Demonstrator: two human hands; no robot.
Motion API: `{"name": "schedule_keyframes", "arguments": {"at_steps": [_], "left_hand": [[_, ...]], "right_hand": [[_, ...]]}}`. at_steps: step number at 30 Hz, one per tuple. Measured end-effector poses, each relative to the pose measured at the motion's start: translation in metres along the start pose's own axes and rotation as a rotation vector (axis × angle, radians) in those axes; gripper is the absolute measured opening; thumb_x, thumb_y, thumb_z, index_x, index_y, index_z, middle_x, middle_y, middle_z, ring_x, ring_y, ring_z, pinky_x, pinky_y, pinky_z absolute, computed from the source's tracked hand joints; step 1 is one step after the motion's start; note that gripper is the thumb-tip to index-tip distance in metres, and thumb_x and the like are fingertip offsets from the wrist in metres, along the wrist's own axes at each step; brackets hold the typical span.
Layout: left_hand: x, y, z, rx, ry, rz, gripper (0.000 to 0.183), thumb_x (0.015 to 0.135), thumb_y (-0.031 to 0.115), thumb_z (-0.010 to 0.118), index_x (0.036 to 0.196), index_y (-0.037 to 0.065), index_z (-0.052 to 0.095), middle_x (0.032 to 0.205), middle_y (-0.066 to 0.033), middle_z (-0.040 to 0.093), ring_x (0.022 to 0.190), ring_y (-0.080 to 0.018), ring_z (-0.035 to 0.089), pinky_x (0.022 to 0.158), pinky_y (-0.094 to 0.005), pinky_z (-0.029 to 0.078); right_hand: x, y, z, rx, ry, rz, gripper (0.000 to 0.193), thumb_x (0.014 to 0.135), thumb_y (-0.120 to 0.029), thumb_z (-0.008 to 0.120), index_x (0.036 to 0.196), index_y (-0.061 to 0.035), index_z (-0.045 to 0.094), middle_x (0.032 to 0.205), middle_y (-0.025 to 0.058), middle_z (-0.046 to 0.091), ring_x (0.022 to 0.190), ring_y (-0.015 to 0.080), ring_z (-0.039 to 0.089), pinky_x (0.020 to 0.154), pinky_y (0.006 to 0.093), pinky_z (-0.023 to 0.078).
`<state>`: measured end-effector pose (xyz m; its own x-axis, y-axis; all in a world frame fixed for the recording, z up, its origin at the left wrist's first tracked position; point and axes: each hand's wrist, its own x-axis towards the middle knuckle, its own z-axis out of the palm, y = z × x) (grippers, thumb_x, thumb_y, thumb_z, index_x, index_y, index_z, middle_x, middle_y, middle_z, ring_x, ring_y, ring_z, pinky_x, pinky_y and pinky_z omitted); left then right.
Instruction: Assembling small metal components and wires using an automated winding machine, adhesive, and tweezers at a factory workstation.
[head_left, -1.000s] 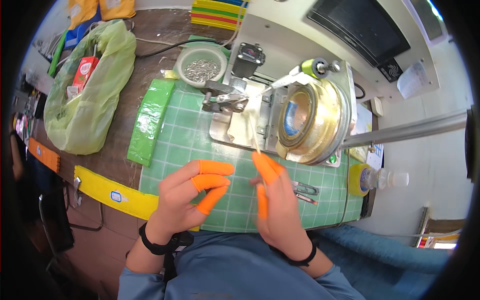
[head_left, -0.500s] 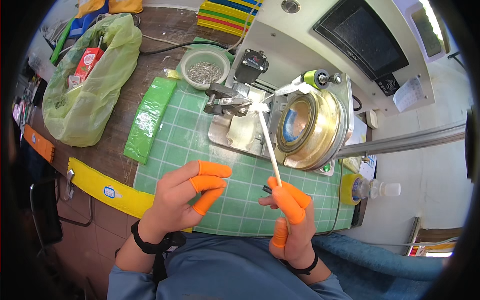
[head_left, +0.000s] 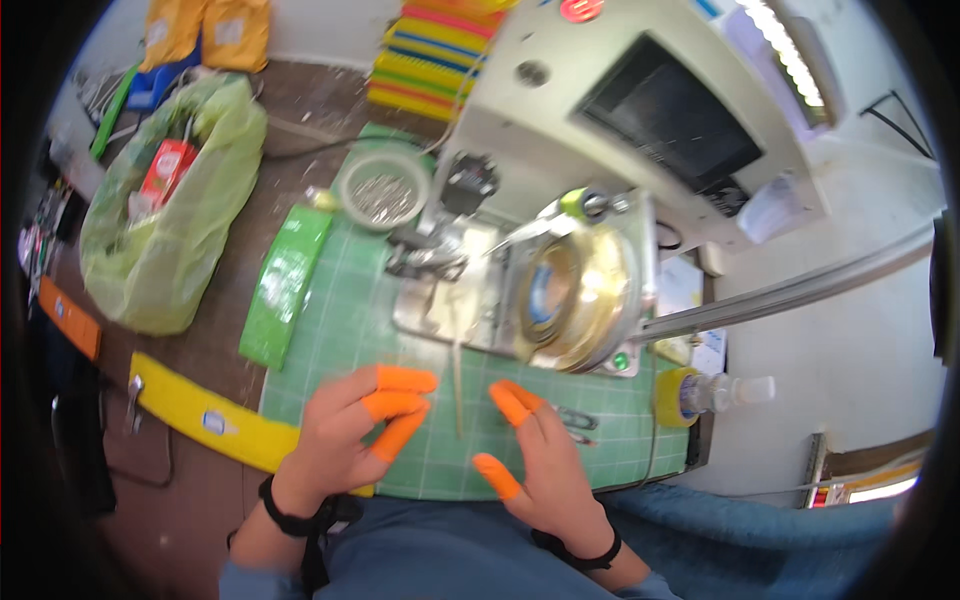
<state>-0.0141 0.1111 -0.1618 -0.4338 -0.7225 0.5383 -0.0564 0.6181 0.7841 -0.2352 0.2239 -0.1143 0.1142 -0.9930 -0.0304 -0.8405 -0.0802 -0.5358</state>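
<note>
Our right hand (head_left: 545,465), fingers spread, no longer holds the stick (head_left: 458,378), now between our hands, far end blurred at the machine (head_left: 548,115). Our left hand (head_left: 350,418) bunches its fingertips; whether pinching, we cannot tell.

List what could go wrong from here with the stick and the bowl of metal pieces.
The thin pale stick is between the left hand and the open right hand, held by neither; a stray brush might knock it away.
The uncovered bowl of small metal pieces sits beside the machine; a bump could spill them.
</note>
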Motion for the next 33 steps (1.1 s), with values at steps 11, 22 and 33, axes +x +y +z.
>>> {"name": "schedule_keyframes", "arguments": {"at_steps": [11, 22, 33], "left_hand": [[-0.019, 0.024, -0.002, -0.017, 0.01, -0.151, 0.016, 0.081, -0.004, 0.079, 0.095, 0.001, 0.073, 0.104, -0.0116, 0.076, 0.086, -0.0254, 0.073, 0.073, -0.0327, 0.059], [0.091, 0.002, -0.04, -0.878, 0.247, 0.003, 0.022, 0.104, 0.011, 0.061, 0.12, -0.004, 0.063, 0.122, -0.017, 0.068, 0.118, -0.0292, 0.066, 0.114, -0.0434, 0.044], [0.08, -0.061, -0.028, -0.484, 0.297, -0.212, 0.01, 0.096, 0.01, 0.072, 0.101, 0.002, 0.068, 0.095, -0.0049, 0.072, 0.089, -0.0124, 0.066, 0.083, -0.029, 0.054]], "right_hand": [[-0.045, 0.074, -0.031, -0.514, 0.215, 0.263, 0.077, 0.098, -0.03, 0.07, 0.154, 0.0099, 0.036, 0.161, 0.0291, 0.037, 0.148, 0.0443, 0.038, 0.118, 0.0533, 0.033], [-0.113, 0.077, -0.119, -0.148, 0.121, 0.569, 0.021, 0.101, -0.014, 0.066, 0.111, 0.0038, 0.073, 0.099, 0.0165, 0.073, 0.09, 0.0251, 0.068, 0.086, 0.0346, 0.052], [-0.152, 0.198, -0.033, -0.028, 0.547, 0.376, 0.025, 0.103, -0.009, 0.064, 0.124, 0.0045, 0.064, 0.11, 0.0138, 0.072, 0.102, 0.0195, 0.068, 0.089, 0.0325, 0.054]]}}
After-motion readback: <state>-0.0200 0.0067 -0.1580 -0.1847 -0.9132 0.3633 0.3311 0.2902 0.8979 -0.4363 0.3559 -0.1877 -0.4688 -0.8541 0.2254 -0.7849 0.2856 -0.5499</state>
